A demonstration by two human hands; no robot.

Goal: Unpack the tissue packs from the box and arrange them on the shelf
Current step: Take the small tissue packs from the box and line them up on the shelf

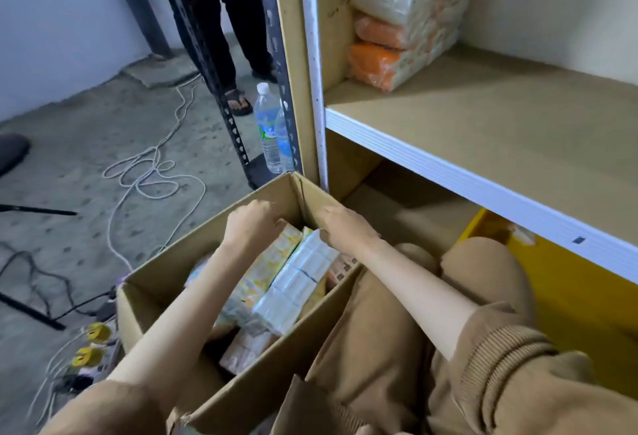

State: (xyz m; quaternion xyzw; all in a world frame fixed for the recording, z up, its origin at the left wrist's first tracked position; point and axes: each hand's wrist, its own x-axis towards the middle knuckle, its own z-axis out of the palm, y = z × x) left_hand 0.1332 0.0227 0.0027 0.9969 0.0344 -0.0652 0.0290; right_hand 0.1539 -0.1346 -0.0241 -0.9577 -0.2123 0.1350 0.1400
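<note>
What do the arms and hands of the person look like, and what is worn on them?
The left hand and right hand are bare: no gloves, rings or watch visible. Tan ribbed sleeves are pushed up above the elbows, leaving the forearms uncovered.

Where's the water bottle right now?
In the head view, the water bottle stands upright on the floor left of the shelf, against the dark slotted rack post, just beyond the cardboard box's far corner.

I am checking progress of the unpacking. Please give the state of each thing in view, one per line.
cardboard box: open, packs inside
yellow tissue pack: in box, left hand on it
white tissue pack: in box, right hand on it
shelf: three packs stacked at back left
water bottle: upright, capped
</note>
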